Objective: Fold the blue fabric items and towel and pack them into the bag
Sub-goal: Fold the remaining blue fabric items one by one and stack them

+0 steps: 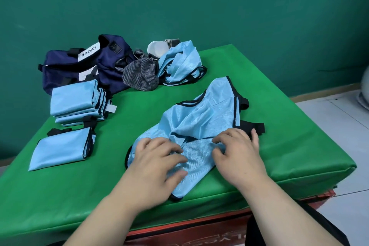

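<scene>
Left hand (157, 158) and right hand (237, 150) on vest (199, 118).
Left hand lies flat; right hand pinches it. Bag (65, 66) sits far past left hand.

White label (88, 53) on the navy bag (60, 70) reads "LVQUE", upside down. Lettering on the red box (199, 231): partly cut off, illegible.

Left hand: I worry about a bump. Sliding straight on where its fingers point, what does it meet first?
Probably the right hand, close across the vest both touch; the left hand points right and slightly away.
</scene>
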